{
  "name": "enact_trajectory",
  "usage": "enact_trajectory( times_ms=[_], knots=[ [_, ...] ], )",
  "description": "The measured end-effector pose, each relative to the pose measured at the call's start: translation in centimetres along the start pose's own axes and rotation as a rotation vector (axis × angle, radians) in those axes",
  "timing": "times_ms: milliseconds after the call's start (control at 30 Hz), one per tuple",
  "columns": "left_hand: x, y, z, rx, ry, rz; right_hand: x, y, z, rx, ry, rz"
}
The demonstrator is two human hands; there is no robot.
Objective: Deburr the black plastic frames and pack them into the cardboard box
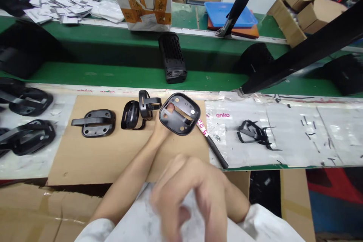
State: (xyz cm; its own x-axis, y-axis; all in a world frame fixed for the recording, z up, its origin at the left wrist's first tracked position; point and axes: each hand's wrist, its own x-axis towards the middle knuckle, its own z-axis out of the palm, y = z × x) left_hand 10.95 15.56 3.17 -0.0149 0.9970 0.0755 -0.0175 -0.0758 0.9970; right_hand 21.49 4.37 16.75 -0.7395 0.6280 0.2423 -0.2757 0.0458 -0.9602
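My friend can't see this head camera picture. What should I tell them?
A person's left hand holds a black plastic bracket over a cardboard sheet, and the blurred right hand is near their chest. More black brackets lie on the cardboard.

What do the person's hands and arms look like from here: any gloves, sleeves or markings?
The left hand and right hand wear no gloves, and the forearms are bare. Each arm emerges from a white sleeve: left sleeve, right sleeve. No markings show.
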Motion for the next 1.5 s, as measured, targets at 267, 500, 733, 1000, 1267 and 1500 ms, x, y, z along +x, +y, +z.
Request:
enact_trajectory(
  times_ms=[267, 500, 733, 1000, 1267, 1500],
  knots=[
    [-1.0, 2.2, -0.9, 0.242, -0.066, 0.306, -6.6, 4.2, -5.3, -0.286, 1.190, 0.158],
    [-1.6, 6.8, -0.8, 0.447, -0.179, 0.393, -6.0, 6.6, -4.0, 0.097, 0.837, 0.390],
    [-3.0, 8.5, -2.0, 0.184, -0.547, 0.100, -5.7, 7.3, -4.7, 0.609, 0.753, 0.331],
    [-3.9, 8.2, -2.7, 0.181, -0.651, 0.015, -6.2, 7.1, -5.0, 0.792, 0.517, 0.372],
    [-4.1, 8.6, -2.3, 0.029, -0.730, 0.089, -6.6, 8.7, -5.2, 0.934, 0.482, 0.361],
    [-4.7, 8.7, -1.7, 0.007, -0.646, 0.095, -6.4, 8.1, -3.6, 1.009, 0.616, 0.405]
  ],
)
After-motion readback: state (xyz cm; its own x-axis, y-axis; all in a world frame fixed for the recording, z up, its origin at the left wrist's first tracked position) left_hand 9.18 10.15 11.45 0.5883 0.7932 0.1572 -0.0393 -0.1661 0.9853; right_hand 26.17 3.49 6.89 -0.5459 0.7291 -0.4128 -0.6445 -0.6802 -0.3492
